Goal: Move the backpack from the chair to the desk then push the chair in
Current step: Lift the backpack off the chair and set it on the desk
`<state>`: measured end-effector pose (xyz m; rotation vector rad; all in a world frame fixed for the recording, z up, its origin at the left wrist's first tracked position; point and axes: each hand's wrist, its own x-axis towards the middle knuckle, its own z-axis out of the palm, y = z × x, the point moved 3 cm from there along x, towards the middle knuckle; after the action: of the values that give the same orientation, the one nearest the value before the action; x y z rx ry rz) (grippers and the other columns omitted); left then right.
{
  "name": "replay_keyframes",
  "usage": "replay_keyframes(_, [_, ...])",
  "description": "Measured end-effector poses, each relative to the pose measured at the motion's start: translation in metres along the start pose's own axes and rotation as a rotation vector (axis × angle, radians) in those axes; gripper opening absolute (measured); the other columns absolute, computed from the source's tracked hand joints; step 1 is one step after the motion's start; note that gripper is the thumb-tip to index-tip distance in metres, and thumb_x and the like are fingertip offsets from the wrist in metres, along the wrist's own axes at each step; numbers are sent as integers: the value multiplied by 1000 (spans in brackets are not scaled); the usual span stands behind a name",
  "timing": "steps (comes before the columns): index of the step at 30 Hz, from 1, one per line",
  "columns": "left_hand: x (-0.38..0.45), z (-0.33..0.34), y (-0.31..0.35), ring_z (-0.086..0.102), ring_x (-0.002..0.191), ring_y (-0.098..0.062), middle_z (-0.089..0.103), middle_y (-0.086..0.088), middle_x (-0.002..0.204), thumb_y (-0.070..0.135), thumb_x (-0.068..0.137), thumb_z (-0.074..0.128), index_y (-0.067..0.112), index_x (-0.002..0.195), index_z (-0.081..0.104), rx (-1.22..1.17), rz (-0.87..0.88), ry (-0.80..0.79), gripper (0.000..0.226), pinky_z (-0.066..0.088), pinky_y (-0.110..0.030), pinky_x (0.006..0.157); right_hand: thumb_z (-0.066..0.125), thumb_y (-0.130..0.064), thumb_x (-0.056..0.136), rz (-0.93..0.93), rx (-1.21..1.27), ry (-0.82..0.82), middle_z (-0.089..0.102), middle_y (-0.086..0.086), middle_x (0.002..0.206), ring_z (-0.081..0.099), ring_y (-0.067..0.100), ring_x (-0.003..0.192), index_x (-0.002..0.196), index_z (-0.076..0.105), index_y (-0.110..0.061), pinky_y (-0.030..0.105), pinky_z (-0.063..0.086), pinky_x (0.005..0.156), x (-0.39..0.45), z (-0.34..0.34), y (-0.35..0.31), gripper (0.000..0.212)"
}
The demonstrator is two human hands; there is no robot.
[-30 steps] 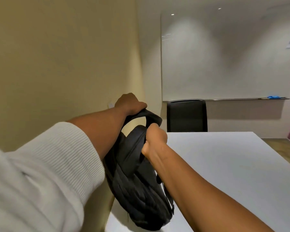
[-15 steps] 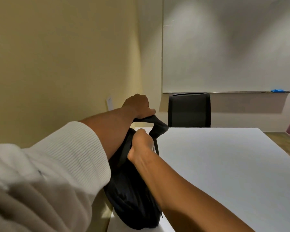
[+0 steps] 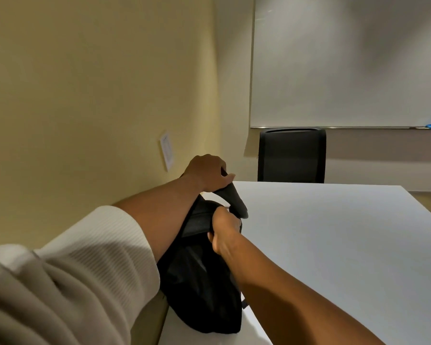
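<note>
Black backpack [image 3: 202,290] rests on the white tabletop [image 3: 334,245] at its near left edge, beside the wall. Left hand [image 3: 207,173] fingers clamp the top strap [image 3: 237,200]. Right hand [image 3: 225,230] fingers curl around the bag's upper portion.

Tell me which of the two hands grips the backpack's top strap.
The left hand, farther from the camera beside the yellow wall, grips the black fabric backpack's raised top strap. The right hand clutches the bag's body lower down.
</note>
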<state>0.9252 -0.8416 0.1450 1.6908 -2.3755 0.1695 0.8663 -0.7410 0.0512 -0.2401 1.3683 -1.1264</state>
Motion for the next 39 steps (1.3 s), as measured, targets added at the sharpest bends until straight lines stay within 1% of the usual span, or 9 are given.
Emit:
replay_keyframes(4, [-12,19,-4,58,97,-21,62,1,107,53,92,51,26,106,68,-88,-12,-8,35,42,-37,88,53,-20,92,15,-84,-17,64,13,108,65,27,91,138,44,-13,37,60,72,17,-5,6,47])
replay_keyframes(7, [-25,37,-13,55,115,-23,58,0,129,50,94,51,26,126,62,-123,-38,-74,41,41,-40,99,53,-23,89,26,-221,-36,64,16,112,65,30,97,136,48,-11,43,58,88,27,-10,13,49])
replay_keyframes(9, [-31,47,-15,45,132,-22,49,-1,146,49,97,48,26,139,54,-116,-35,-104,48,34,-40,110,52,-31,85,26,-360,-2,59,18,122,60,34,105,136,49,-10,45,54,95,32,-14,14,55])
replay_keyframes(12, [-37,56,-13,18,150,-21,26,-2,162,50,100,39,25,152,36,-69,-42,-163,57,12,-44,122,49,-39,83,-9,-591,77,49,19,134,54,34,114,135,49,-10,46,48,102,36,-23,10,60])
replay_keyframes(16, [-45,59,-5,5,152,-20,13,-2,166,50,102,32,25,155,28,-23,-54,-173,60,4,-48,123,45,-39,88,-139,-798,97,51,16,131,52,31,116,135,50,-9,42,46,103,38,-31,4,56])
replay_keyframes(20, [-55,55,3,6,152,-23,12,-4,166,48,101,35,22,156,26,28,-63,-161,61,5,-51,122,46,-39,90,-268,-930,99,54,15,129,53,29,112,133,52,-9,36,46,85,38,-42,-6,52])
replay_keyframes(24, [-70,59,8,1,153,-26,4,-6,167,48,99,42,21,158,15,143,-70,-277,70,3,-53,122,48,-32,91,-333,-946,-20,59,16,127,57,32,114,129,54,-6,44,52,97,36,-51,-11,47])
replay_keyframes(30, [-84,50,28,2,153,-24,7,-7,167,45,101,38,17,158,17,127,-108,-214,67,4,-49,123,49,-33,98,-504,-1116,33,60,14,127,58,30,114,129,54,-7,41,52,98,29,-70,-23,41])
replay_keyframes(39, [-111,41,74,5,153,-24,9,-9,166,41,104,33,12,158,15,69,-208,-134,64,7,-45,123,40,-44,101,-856,-1381,88,39,12,154,34,32,142,145,41,-10,46,37,111,19,-128,-37,55])
